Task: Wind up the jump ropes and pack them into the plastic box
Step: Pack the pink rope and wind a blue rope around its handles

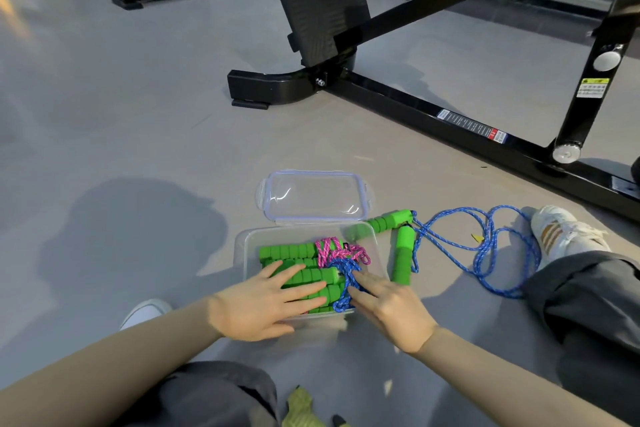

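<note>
Left hand fingers spread on green handles in plastic box, right hand fingers straight on wound blue rope, lid beyond fingertips, loose jump rope to their right, machine frame farther off

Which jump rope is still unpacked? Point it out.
The unwound blue rope on the floor beside the plastic box; pink rope and second blue rope lie inside.
</note>
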Action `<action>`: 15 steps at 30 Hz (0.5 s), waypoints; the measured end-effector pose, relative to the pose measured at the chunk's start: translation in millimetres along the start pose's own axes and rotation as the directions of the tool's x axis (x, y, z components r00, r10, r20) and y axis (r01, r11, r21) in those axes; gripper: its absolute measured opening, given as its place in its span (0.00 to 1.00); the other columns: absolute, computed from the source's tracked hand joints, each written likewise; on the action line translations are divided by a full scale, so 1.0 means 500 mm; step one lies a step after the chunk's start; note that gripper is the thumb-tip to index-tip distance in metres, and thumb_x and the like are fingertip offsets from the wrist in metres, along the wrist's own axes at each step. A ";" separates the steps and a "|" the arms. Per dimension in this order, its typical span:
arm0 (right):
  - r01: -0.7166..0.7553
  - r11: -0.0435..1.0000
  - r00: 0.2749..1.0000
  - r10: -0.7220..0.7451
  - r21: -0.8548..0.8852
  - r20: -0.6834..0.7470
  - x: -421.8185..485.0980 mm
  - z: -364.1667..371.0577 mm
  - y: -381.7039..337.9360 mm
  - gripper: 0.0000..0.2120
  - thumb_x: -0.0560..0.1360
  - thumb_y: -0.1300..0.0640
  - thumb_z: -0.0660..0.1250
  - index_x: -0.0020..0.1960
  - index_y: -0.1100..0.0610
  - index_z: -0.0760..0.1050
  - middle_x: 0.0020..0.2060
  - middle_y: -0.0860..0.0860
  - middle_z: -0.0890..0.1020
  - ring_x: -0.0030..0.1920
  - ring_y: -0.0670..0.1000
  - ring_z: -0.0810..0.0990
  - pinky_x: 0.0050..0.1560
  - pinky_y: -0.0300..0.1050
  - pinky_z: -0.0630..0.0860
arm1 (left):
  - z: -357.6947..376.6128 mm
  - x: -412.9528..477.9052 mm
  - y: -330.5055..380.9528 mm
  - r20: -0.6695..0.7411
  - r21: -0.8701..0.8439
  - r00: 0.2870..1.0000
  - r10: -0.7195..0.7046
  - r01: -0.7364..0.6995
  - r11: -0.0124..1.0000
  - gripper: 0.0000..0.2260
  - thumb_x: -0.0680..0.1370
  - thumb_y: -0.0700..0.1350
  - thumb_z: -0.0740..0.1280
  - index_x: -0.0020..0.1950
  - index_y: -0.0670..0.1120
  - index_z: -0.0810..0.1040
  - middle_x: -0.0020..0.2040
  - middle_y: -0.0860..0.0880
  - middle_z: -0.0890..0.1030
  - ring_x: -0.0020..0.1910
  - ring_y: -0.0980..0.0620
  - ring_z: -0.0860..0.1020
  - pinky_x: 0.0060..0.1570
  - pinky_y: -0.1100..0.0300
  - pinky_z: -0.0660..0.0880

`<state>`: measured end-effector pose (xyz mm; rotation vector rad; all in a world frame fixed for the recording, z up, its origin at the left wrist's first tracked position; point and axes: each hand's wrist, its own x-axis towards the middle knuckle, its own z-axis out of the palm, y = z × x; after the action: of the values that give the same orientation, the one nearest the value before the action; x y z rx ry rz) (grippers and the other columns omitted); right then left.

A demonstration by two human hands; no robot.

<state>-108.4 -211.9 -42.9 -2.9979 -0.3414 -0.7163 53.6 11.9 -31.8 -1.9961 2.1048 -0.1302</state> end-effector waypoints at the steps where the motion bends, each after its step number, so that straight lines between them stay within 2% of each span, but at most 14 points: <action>1: -0.002 1.000 1.000 0.002 -0.022 -0.009 -0.001 0.003 -0.004 0.29 0.83 0.53 0.44 0.45 0.58 0.83 0.48 0.56 0.84 0.47 0.55 0.84 0.42 0.44 0.81 | 0.001 0.001 -0.001 0.028 0.015 1.000 0.010 -0.010 1.000 0.31 0.77 0.59 0.53 0.78 0.52 0.48 0.74 0.54 0.66 0.68 0.40 0.71 0.59 0.44 0.73; 4: -0.065 0.997 0.998 0.065 -0.028 -0.026 -0.011 0.013 -0.025 0.26 0.82 0.54 0.46 0.47 0.61 0.82 0.52 0.58 0.83 0.52 0.57 0.82 0.45 0.47 0.81 | 0.016 0.001 0.002 0.000 -0.001 1.000 0.010 -0.010 1.000 0.36 0.77 0.56 0.57 0.78 0.49 0.40 0.75 0.51 0.63 0.70 0.38 0.67 0.61 0.41 0.70; 5: -0.101 0.995 0.995 0.100 -0.015 -0.028 -0.017 0.015 -0.035 0.24 0.82 0.53 0.49 0.50 0.62 0.82 0.55 0.60 0.82 0.56 0.58 0.81 0.51 0.49 0.80 | 0.022 -0.001 0.004 -0.010 -0.015 1.000 0.005 -0.005 1.000 0.36 0.78 0.54 0.58 0.77 0.49 0.38 0.76 0.50 0.60 0.71 0.37 0.64 0.63 0.40 0.68; 7: -0.135 0.990 0.991 0.135 -0.040 0.004 -0.035 0.018 -0.057 0.24 0.81 0.50 0.51 0.56 0.66 0.79 0.60 0.63 0.77 0.64 0.61 0.74 0.65 0.52 0.69 | 0.028 -0.001 0.010 -0.002 -0.053 1.000 0.006 -0.006 0.999 0.40 0.79 0.50 0.61 0.75 0.52 0.30 0.77 0.48 0.50 0.74 0.35 0.54 0.68 0.38 0.59; 9: -0.154 0.979 0.982 0.167 -0.134 0.086 -0.047 0.020 -0.077 0.27 0.80 0.47 0.50 0.62 0.67 0.75 0.64 0.64 0.73 0.67 0.61 0.68 0.72 0.54 0.56 | 0.022 -0.001 0.013 0.081 -0.051 0.997 0.004 0.000 0.999 0.38 0.83 0.49 0.55 0.69 0.57 0.21 0.76 0.50 0.39 0.74 0.36 0.41 0.71 0.39 0.47; 10: -0.176 0.967 0.972 0.201 -0.181 0.126 -0.049 0.021 -0.086 0.27 0.79 0.47 0.51 0.62 0.67 0.74 0.65 0.64 0.73 0.68 0.62 0.68 0.73 0.54 0.51 | 0.015 -0.001 0.015 0.135 -0.058 0.991 0.002 0.006 0.998 0.35 0.83 0.49 0.51 0.67 0.59 0.19 0.75 0.51 0.36 0.74 0.37 0.38 0.72 0.40 0.44; 11: -0.209 0.953 0.956 0.246 -0.218 0.160 -0.049 0.022 -0.097 0.27 0.77 0.46 0.53 0.62 0.67 0.74 0.65 0.65 0.73 0.67 0.62 0.68 0.73 0.54 0.49 | 0.012 -0.001 0.016 0.126 -0.058 0.992 0.002 0.005 0.998 0.32 0.83 0.50 0.48 0.68 0.59 0.20 0.76 0.50 0.37 0.75 0.37 0.40 0.72 0.41 0.45; 13: -0.278 0.931 0.925 0.326 -0.238 0.196 -0.048 0.025 -0.121 0.30 0.73 0.47 0.55 0.63 0.68 0.72 0.64 0.66 0.72 0.68 0.64 0.66 0.72 0.55 0.48 | 0.026 -0.007 0.011 -0.011 -0.016 1.000 0.015 -0.015 1.000 0.27 0.83 0.52 0.45 0.76 0.52 0.32 0.77 0.45 0.46 0.75 0.38 0.54 0.72 0.43 0.56; 15: -0.312 0.921 0.919 0.355 -0.234 0.173 -0.051 0.029 -0.135 0.32 0.71 0.47 0.55 0.67 0.69 0.64 0.66 0.66 0.70 0.70 0.64 0.59 0.72 0.54 0.49 | 0.049 -0.020 0.003 -0.086 0.018 0.996 -0.016 0.018 1.000 0.25 0.84 0.53 0.41 0.78 0.44 0.41 0.77 0.42 0.53 0.73 0.43 0.62 0.71 0.48 0.57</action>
<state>-139.4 -150.0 -68.2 -3.2044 0.2573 -0.4210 58.3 24.2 -55.0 -2.0319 2.1302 -0.2426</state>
